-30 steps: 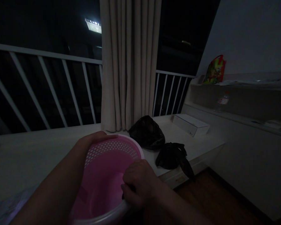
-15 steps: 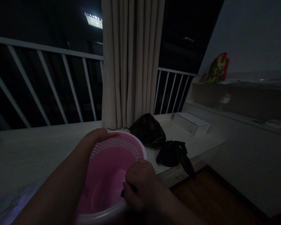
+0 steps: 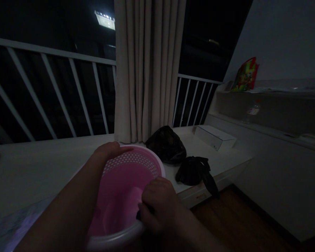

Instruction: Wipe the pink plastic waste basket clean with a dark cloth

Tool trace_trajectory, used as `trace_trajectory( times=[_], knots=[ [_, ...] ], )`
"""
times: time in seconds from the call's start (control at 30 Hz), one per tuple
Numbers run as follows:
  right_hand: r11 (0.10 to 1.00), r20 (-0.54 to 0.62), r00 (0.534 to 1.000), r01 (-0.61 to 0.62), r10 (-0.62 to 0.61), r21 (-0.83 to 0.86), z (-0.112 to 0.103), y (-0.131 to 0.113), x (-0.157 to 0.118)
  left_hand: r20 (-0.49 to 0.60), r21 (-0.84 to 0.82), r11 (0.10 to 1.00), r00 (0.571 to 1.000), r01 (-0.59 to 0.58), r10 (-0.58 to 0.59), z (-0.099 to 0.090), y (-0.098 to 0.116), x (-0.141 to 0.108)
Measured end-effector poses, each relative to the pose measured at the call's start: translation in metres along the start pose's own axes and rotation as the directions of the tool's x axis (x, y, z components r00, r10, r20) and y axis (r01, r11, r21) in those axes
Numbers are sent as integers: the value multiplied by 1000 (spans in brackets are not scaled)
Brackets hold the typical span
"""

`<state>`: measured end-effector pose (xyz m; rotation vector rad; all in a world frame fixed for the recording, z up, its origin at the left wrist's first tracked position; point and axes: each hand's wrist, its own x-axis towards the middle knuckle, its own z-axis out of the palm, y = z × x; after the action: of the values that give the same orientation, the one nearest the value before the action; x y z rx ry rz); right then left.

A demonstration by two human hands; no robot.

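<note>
A pink plastic basket (image 3: 120, 182) with a pale rim and a band of lattice holes stands tilted before me, its inside facing me. My left hand (image 3: 109, 150) is closed over its far left rim, with the fingers partly hidden. At the near right rim my right hand (image 3: 157, 203) makes a fist. A small black bit, which looks like plastic, pokes out of that fist; the rest of it is hidden. Just beyond the basket lies a bulky black plastic bag (image 3: 166, 145). A smaller black plastic bag (image 3: 191, 171) rests at the surface's edge, one end hanging over.
A white box (image 3: 215, 137) lies at the back of the white surface (image 3: 49, 161). Behind are a beige curtain (image 3: 147, 70) and white railings (image 3: 52, 57). On the right-hand shelves are a red-green bag (image 3: 245, 75) and a clear bottle (image 3: 252, 111). The room is dim.
The view has shifted very slightly. Both hands keep their places on the basket, and the black bags have not moved.
</note>
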<state>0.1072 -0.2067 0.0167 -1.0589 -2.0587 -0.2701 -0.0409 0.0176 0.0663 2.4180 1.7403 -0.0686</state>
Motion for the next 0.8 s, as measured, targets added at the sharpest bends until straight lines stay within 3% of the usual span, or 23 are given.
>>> trace_trajectory(
  times=[0.1, 0.3, 0.53, 0.7, 0.8],
  knots=[
    [999, -24, 1000, -19, 19, 29, -2, 7, 3, 12, -4, 1000, 1000, 15, -15, 2, -2, 4],
    [999, -65, 998, -23, 20, -49, 5, -16, -1, 8, -12, 1000, 1000, -7, 7, 5, -4, 11],
    [998, -130, 991, -37, 30, -55, 5, -2, -1, 7, -28, 1000, 1000, -11, 11, 3, -5, 8],
    [995, -211, 977, -49, 30, -85, 16, -20, -1, 14, -42, 999, 1000, -21, 22, 3, -4, 8],
    [997, -209, 978, -34, 18, -74, 18, -19, -2, 12, -59, 998, 1000, -10, 11, 1, -5, 5]
  ],
)
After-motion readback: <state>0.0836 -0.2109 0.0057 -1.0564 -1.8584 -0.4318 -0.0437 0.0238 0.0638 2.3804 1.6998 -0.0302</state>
